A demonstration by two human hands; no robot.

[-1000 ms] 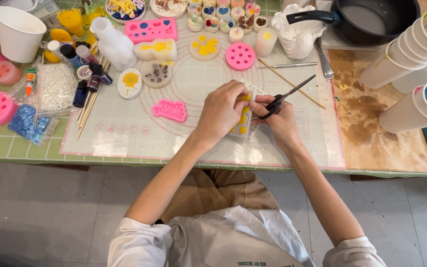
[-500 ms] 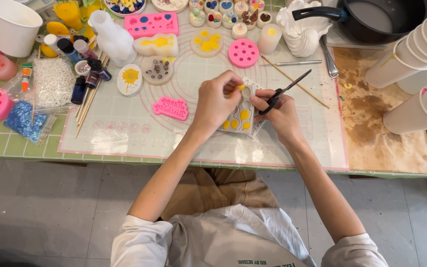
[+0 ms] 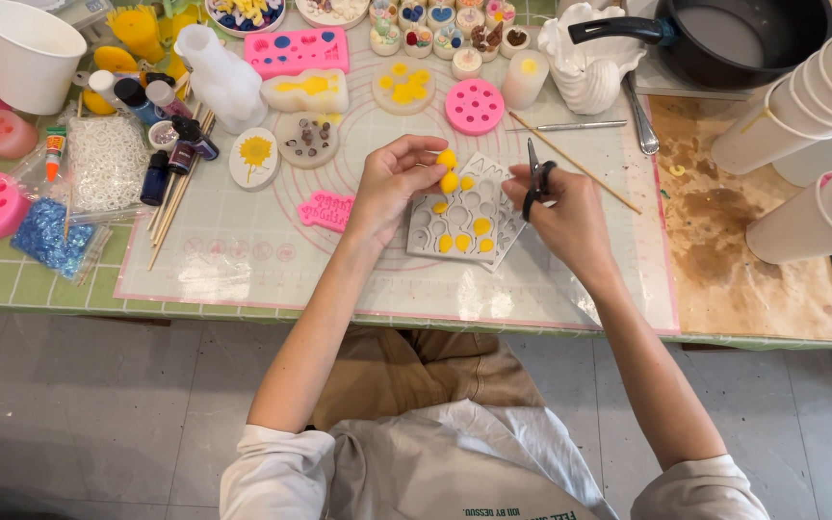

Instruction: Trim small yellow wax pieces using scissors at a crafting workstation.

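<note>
A: What are the fingers [image 3: 432, 166] of the left hand [image 3: 392, 183] doing?

B: They are pinched together on a small yellow wax piece [image 3: 447, 169], lifted just above the clear silicone mould [image 3: 459, 214], probably so it clears the cavities it seems to have come from. Several cavities hold yellow fill; others look empty.

A: And the right hand [image 3: 560, 207]?

B: Its fingers are closed through the loops of small black scissors [image 3: 534, 178], blades up and together, held just beside the mould, likely kept ready for trimming.

A: Where does the mould lie?

B: Flat on the pale silicone mat [image 3: 243, 260] on the table [image 3: 12, 284], between both hands, with a pink flower mould [image 3: 475, 105] and a wooden skewer [image 3: 575, 164] further out.

A: Anything unclear?

B: The piece's shape is too small to tell, and the paper cups [image 3: 801, 106] are cut off at the right edge.
</note>
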